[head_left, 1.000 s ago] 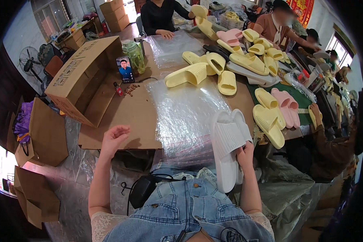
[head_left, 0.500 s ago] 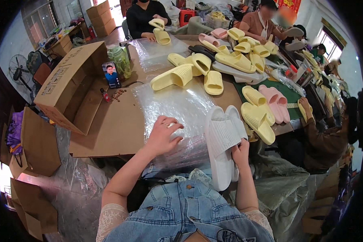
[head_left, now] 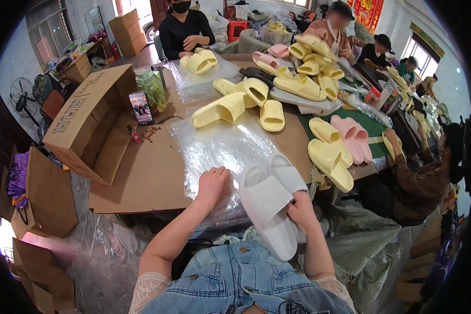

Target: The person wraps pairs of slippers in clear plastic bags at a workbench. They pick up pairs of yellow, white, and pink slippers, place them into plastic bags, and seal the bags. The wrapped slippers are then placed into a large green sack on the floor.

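Note:
A pair of pale grey-white slippers [head_left: 267,196] with ribbed straps is held tilted in front of me, toes toward the table. My right hand [head_left: 301,210] is closed around their side at the strap of the right slipper. Left of them, my left hand [head_left: 213,184] lies on a stack of clear plastic bags [head_left: 199,149] at the table's front, its fingers curled down and pinched at the film. Those fingertips are partly hidden. Beyond the bags lie several loose yellow slippers [head_left: 230,107].
An open cardboard box [head_left: 89,125] stands on its side at left, by a phone [head_left: 140,108] and a green bottle [head_left: 154,89]. Pink slippers [head_left: 352,138] lie on the right. Co-workers sit around the table, one [head_left: 186,31] in black across at far left.
The white slippers have moved left, over the bags' edge, and tilted. My left hand's fingers have gone from spread to curled. The co-worker in black has put yellow slippers down.

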